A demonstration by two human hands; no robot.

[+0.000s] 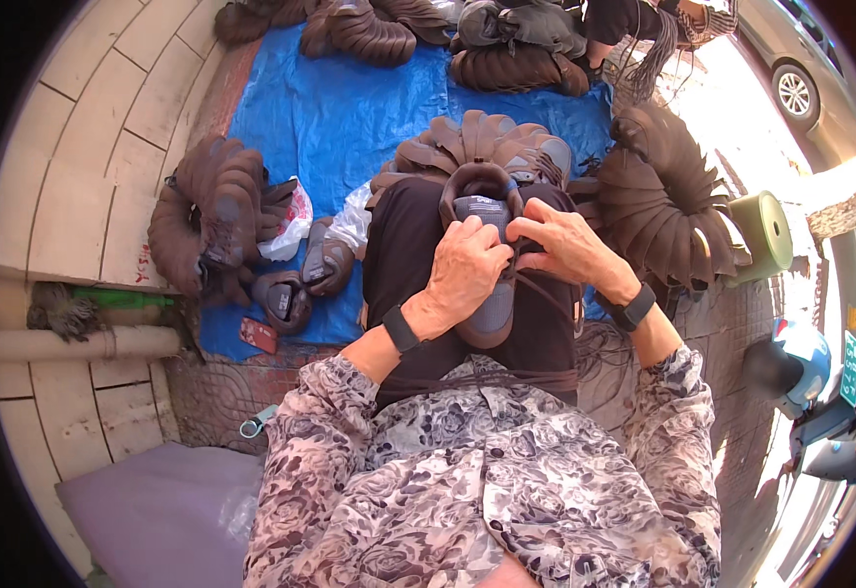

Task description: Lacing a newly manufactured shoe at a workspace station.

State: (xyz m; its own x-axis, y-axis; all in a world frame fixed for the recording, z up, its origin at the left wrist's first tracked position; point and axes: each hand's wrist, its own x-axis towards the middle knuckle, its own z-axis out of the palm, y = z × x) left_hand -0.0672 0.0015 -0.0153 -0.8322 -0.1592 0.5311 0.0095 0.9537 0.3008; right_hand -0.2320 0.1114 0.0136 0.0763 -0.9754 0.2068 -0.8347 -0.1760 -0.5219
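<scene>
A brown and grey shoe (490, 316) rests on my lap, its toe toward me and its padded collar pointing away. My left hand (462, 269) is closed over the left edge of its lacing opening, fingertips against the tongue. From the right, my right hand (577, 251) pinches at the opposite edge, where a thin brown shoelace (548, 292) trails out below the fingers. The fingertips of both hands nearly meet, and the lace ends between them are too small to make out. More dark laces (477, 380) lie across my lap.
Beyond my knees, a row of shoes (477, 137) lies on a blue tarp (340, 118). Ring-shaped stacks of shoes stand left (214, 211) and right (665, 191). A loose pair (301, 284) sits left, near a red card (258, 334). A green roll (767, 233) stands at right; another person sits at the far end.
</scene>
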